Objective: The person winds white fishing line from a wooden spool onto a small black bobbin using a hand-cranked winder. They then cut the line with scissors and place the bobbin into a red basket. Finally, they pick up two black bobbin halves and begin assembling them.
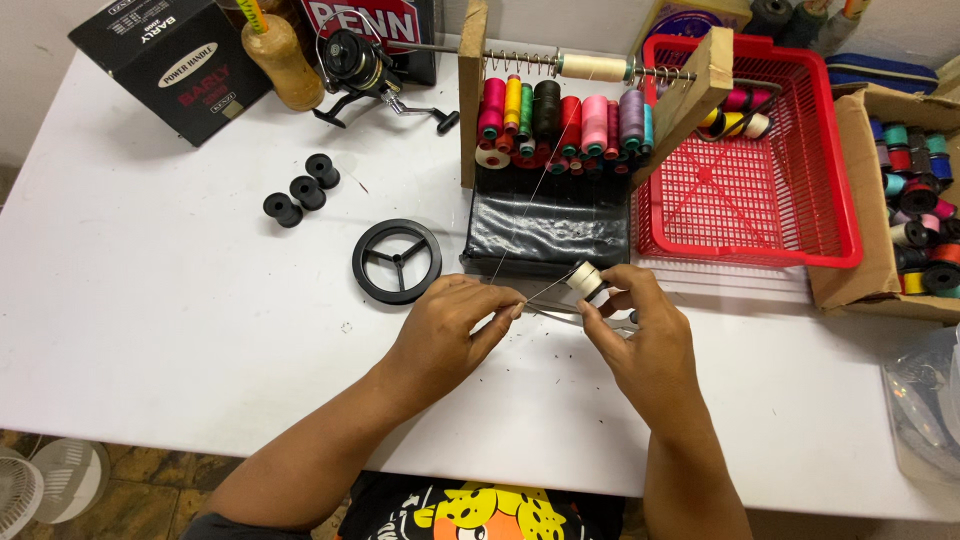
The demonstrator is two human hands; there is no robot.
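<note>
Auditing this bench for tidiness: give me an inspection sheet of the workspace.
Surface: white table, specks near the hands.
Job's things: small cream bobbin and thread.
Clutter: three black spools, black ring, reel, spool rack, red basket, spool box.
Grippers: left hand pinches the thread; right hand holds the bobbin.
Cables: nothing seen.
Surroundings: fan on the floor.

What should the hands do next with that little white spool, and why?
Probably snip the thread. The right hand holds the small white spool, which looks full, with what seem to be scissors below it. The left hand pinches the thread taut, and a strand runs up to the spool rack.
</note>
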